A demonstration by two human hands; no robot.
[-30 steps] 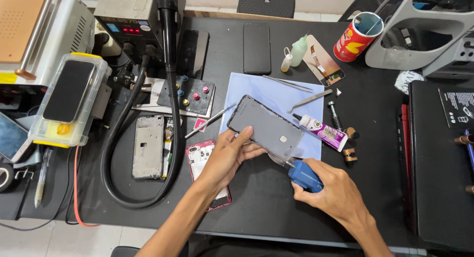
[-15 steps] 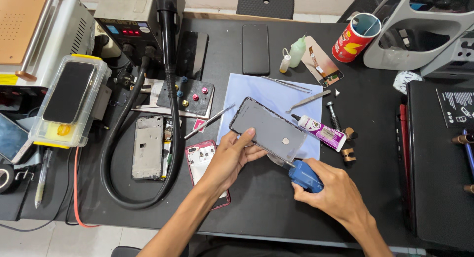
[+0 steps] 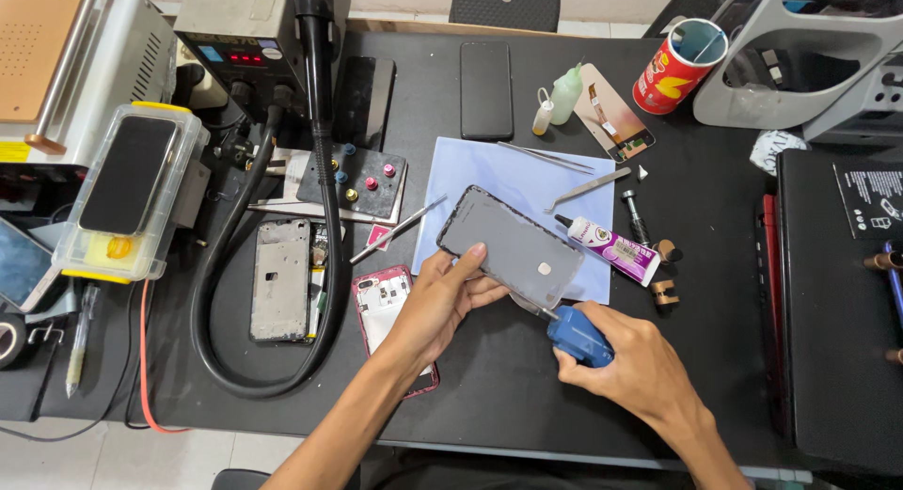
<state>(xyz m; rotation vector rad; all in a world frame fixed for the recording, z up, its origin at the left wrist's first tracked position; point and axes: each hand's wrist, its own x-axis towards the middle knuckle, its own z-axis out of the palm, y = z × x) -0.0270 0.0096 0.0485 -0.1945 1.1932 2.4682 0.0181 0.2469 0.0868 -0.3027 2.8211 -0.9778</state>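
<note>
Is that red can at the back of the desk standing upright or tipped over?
Upright. The red can stands on its base on the black desk, its open round mouth facing up toward the camera.

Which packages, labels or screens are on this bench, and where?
Glue tube: white and purple, lying right of the held phone panel.
Can: red and yellow, upright, far right.
Display: red digits, grey station, far left.
Black phone: dark screen, flat, far centre.
White label: on black box, right.
</note>
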